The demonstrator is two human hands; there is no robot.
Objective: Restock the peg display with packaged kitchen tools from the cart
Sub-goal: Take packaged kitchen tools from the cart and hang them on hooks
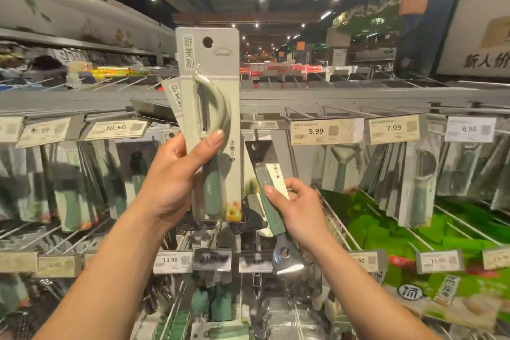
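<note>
Before the peg display, seen from the head camera, the left hand grasps a packaged peeler upright, its hang hole on top, while the right hand pinches a second packaged tool, tilted, just beside and lower.

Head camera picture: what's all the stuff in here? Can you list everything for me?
peeler packs: at least two, pale green cards, held up at centre
green-handled tool pack: one, green and silver, lower centre
hanging tool packs: many, mostly green handles, on pegs left and right
price tags: many, cream, along two peg rows; one reads 5.99
green bags: several, blurred, lower right
left hand: one, grips the peeler packs
right hand: one, holds the green-handled tool pack
</note>
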